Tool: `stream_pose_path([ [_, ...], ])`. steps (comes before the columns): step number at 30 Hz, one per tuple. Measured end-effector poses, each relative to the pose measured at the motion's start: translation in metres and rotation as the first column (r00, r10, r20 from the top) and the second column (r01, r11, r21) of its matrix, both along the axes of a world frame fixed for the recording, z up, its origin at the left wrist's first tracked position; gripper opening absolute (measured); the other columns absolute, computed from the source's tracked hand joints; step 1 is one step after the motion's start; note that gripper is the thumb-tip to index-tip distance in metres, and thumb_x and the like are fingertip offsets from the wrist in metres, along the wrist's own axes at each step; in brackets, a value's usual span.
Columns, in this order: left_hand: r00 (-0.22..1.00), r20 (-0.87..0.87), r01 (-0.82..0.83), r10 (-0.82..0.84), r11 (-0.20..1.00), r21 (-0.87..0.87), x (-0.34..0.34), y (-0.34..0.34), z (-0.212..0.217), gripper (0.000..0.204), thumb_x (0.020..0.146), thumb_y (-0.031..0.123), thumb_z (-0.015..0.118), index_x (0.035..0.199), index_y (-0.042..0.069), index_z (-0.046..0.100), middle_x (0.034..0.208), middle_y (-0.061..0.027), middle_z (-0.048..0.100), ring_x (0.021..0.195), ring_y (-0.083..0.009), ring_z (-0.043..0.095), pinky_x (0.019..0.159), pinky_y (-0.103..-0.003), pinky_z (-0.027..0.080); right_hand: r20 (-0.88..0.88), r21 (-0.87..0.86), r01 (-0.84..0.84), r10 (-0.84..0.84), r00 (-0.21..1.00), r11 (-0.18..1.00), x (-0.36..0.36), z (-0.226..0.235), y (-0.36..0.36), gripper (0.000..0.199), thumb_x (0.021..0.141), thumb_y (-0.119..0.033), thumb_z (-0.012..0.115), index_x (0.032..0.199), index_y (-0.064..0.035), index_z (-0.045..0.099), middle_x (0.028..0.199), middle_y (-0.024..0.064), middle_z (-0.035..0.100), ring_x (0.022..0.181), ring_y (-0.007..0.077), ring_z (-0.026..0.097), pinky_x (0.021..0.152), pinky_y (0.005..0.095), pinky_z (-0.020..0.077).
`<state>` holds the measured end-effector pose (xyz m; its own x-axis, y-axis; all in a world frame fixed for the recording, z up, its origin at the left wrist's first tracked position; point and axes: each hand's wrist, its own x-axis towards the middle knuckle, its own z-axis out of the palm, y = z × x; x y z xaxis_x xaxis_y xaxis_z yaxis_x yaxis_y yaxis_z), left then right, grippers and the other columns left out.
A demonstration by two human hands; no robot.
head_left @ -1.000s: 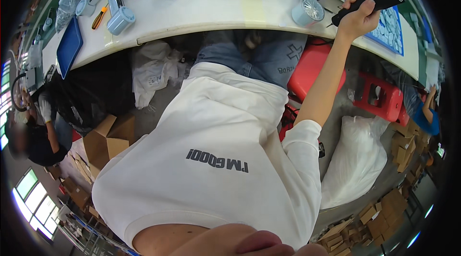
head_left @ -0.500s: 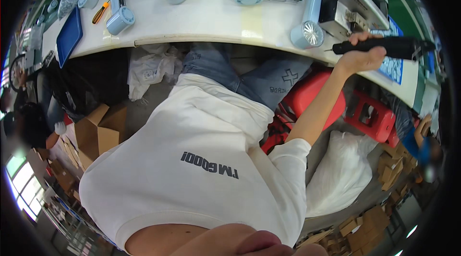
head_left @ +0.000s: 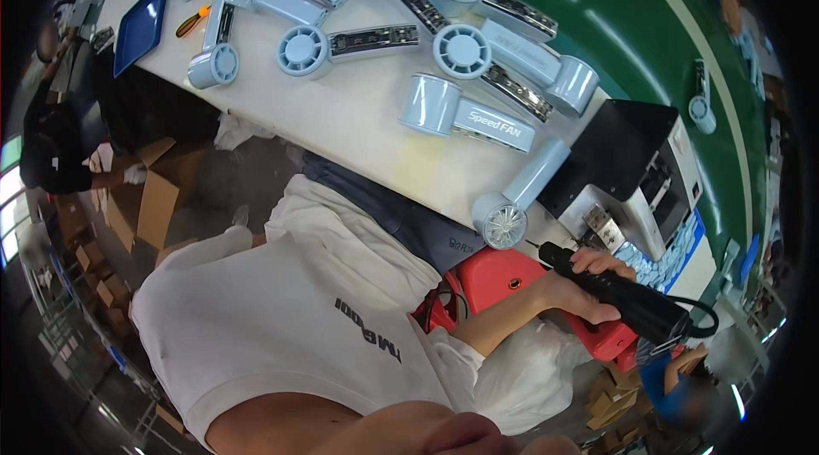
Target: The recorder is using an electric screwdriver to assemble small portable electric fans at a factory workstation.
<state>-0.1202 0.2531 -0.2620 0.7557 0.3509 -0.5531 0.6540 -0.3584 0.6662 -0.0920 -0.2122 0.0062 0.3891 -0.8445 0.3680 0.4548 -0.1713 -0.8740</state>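
My right hand [head_left: 576,286] is wrapped around a black electric screwdriver [head_left: 630,297], whose cord loops off its rear end. Its thin bit points left, just short of a light-blue handheld fan [head_left: 537,175]. That fan lies at the table's near edge, its round end showing a clear, ribbed face. Bit and fan appear to be apart. My left hand is out of sight; only my white sleeve shows on that side.
Several light-blue fans, some with circuit boards exposed [head_left: 375,41], lie across the white table [head_left: 350,127]. A black-and-silver machine [head_left: 618,165] stands beside a blue tray of small light-blue parts [head_left: 661,267]. At the far left are a blue tray [head_left: 139,28] and an orange-handled tool [head_left: 193,22]. Below stands a red stool [head_left: 495,280].
The view has turned, so the table slants and more fans show. My right hand, still holding the screwdriver, appears lower in the picture, with the bit nearer the fan's round end.
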Motion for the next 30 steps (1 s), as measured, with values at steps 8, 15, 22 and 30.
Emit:
stream_pose_path([
  [8, 0.997, 0.041, -0.056, 0.058, 0.997, -0.061, -0.003, -0.008, -0.014, 0.029, 0.089, 0.024, 0.048, 0.107, 0.002, 0.055, 0.091, -0.0196, 0.061, 0.088, -0.0369, 0.058, 0.08, -0.036, 0.045, -0.071, -0.123, 0.047, -0.056, 0.996, 0.991, 0.003, 0.007, 0.005, 0.07, 0.077, -0.072, 0.041, 0.088, -0.0031, 0.042, 0.062, 0.0045, 0.04, 0.043, 0.0123, 0.036, 0.042, 0.0236, 0.0329],
  [15, 0.438, -0.099, 0.898, -0.893, 0.429, 0.103, 0.079, -0.023, 0.184, 0.036, 0.088, 0.031, 0.047, 0.104, 0.001, 0.059, 0.094, -0.0169, 0.063, 0.087, -0.0333, 0.06, 0.075, -0.035, 0.047, -0.094, -0.143, 0.14, -0.154, 0.984, 0.98, 0.01, 0.006, 0.014, 0.073, 0.078, -0.072, 0.039, 0.091, 0.0001, 0.042, 0.061, 0.0054, 0.042, 0.044, 0.0119, 0.037, 0.042, 0.0222, 0.0323],
  [22, 0.12, 0.529, 0.84, -0.84, 0.37, 0.396, 0.248, -0.166, 0.365, 0.035, 0.091, 0.033, 0.046, 0.084, 0.002, 0.061, 0.066, -0.0035, 0.059, 0.058, -0.0115, 0.055, 0.051, -0.027, 0.044, -0.003, -0.057, 0.03, -0.03, 1.0, 0.998, 0.001, -0.006, 0.026, 0.084, 0.076, -0.067, 0.051, 0.113, 0.0079, 0.038, 0.067, 0.0103, 0.048, 0.052, 0.0127, 0.043, 0.042, 0.0205, 0.0333],
  [30, 0.311, -0.02, 0.631, -0.95, 0.191, 0.752, 0.456, -0.315, 0.285, 0.064, 0.063, 0.063, 0.064, 0.096, 0.009, 0.067, 0.093, -0.0116, 0.066, 0.088, -0.0277, 0.063, 0.072, -0.042, 0.05, 0.059, -0.162, 0.027, -0.018, 0.998, 0.986, 0.008, 0.001, 0.028, 0.057, 0.087, -0.046, 0.05, 0.105, 0.007, 0.044, 0.071, 0.0104, 0.047, 0.055, 0.0137, 0.045, 0.042, 0.0213, 0.0348],
])
